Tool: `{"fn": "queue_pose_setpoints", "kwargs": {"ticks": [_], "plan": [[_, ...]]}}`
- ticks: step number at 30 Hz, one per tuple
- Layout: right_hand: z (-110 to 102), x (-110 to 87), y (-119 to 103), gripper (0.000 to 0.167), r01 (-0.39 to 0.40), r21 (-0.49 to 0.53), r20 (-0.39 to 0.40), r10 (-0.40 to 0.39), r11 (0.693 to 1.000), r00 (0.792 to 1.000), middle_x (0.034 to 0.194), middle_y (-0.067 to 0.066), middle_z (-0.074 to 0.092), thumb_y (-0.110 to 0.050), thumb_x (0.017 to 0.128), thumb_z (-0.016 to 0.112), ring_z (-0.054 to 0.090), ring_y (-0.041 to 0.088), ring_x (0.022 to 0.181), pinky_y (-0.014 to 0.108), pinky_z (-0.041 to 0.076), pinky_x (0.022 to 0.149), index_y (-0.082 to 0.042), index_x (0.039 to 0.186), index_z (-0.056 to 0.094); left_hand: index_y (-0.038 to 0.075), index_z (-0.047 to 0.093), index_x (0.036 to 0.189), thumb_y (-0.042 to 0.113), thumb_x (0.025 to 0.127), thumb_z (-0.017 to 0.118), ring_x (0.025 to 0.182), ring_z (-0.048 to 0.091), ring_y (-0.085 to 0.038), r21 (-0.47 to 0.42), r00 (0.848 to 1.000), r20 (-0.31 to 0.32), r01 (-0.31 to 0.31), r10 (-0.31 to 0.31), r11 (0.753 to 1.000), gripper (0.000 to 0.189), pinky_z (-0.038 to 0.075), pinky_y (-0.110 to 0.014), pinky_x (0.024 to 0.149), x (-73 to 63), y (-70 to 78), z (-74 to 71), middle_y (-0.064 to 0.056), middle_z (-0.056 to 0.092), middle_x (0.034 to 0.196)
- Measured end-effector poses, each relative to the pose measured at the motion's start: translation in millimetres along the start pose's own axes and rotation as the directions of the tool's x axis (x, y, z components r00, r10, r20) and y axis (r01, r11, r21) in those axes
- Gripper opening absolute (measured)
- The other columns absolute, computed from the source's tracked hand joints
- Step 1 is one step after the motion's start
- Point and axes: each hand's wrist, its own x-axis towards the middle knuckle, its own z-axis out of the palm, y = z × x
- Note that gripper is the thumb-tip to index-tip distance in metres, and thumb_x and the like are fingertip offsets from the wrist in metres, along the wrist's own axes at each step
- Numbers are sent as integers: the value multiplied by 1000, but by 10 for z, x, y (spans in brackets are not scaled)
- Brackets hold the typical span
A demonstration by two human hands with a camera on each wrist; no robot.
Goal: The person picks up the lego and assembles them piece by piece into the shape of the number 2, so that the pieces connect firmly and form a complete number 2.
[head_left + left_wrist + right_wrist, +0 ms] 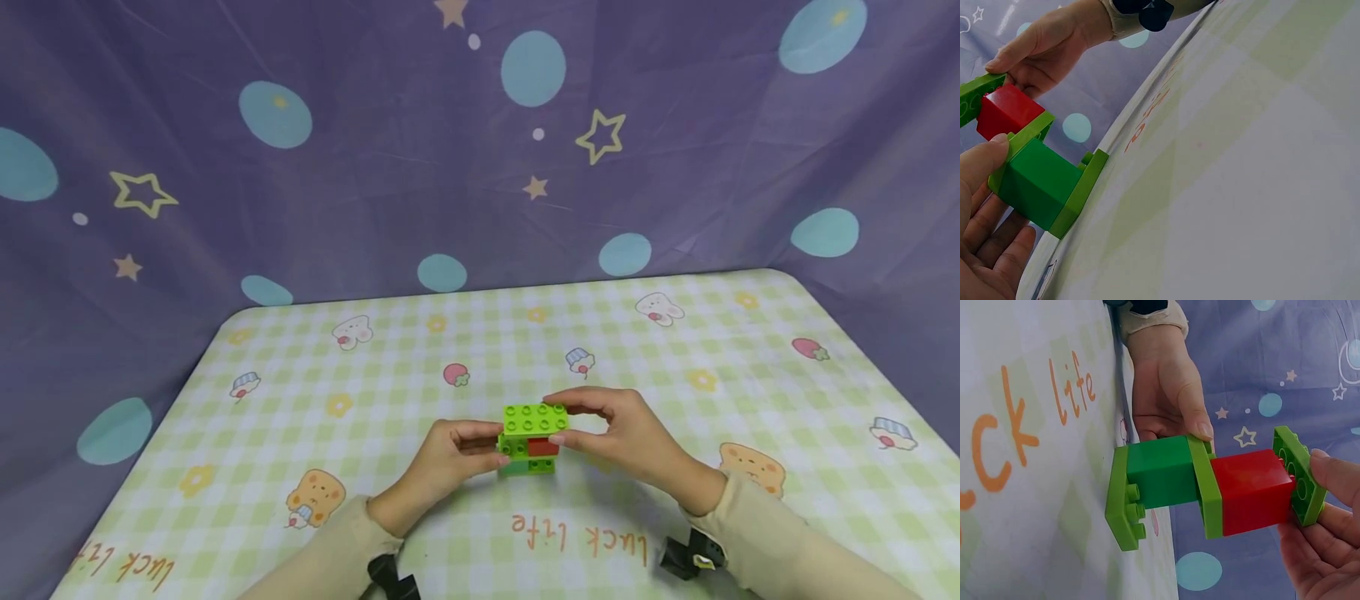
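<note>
Left hand (pixel 450 454) pinched the middle plate (pixel 1212 509) of the block stack (pixel 1250 494), right hand (pixel 632 432) its top plate (pixel 536 419), far fingertips partly hidden behind the blocks.

2 black devices (pixel 692 557) sit by beige cuffs (pixel 738 510).

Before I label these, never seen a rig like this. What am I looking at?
No machine: a person's left hand and right hand, both bare. The wide picture comes from the head, looking forward and down; the other two come from the left and right wrists. A toy-brick stack looks to stand on the checked tablecloth. From the bottom: light green plate, dark green block, middle plate, red block, top plate. The left hand holds the stack near the middle plate; the right pinches the top plate.
</note>
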Motion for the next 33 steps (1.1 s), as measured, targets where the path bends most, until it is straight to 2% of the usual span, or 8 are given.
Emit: {"fn": "queue_pose_setpoints", "kwargs": {"ticks": [5, 11, 17, 33], "plan": [[32, 7, 0, 31, -15, -17, 0, 15, 1000, 1000, 112, -2, 68, -17, 81, 75, 63, 12, 100, 34, 52, 89, -15, 112, 69, -13, 62, 111, 0, 76, 75, 95, 67, -31, -2, 1000, 13, -12, 12, 1000, 39, 55, -29, 80, 4, -3, 0, -26, 65, 108], [52, 19, 12, 32, -10, -22, 9, 10, 1000, 1000, 111, -2, 68, -18, 81, 76, 63, 12, 100, 34, 52, 89, -15, 112, 69, -12, 63, 111, 1, 78, 74, 95, 67, -27, -10, 999, 31, -30, 31, 999, 37, 55, -29, 80, 3, -1, -2, -25, 66, 107], [69, 32, 30, 32, 3, -18, 14, -3, 1000, 1000, 111, -2, 68, -18, 81, 75, 63, 12, 100, 34, 52, 88, -13, 112, 69, -10, 64, 110, -1, 77, 74, 94, 68, -23, -26, 999, 33, -21, 22, 999, 36, 55, -30, 80, 4, 11, 1, -22, 67, 107], [78, 35, 29, 32, 26, -38, 7, -25, 999, 1000, 109, -2, 69, -18, 80, 76, 63, 12, 100, 32, 52, 87, -14, 111, 69, -9, 65, 110, -1, 76, 74, 95, 67, -25, -24, 999, 33, -20, 20, 1000, 36, 55, -30, 79, 5, 22, 6, -22, 67, 106]]}}
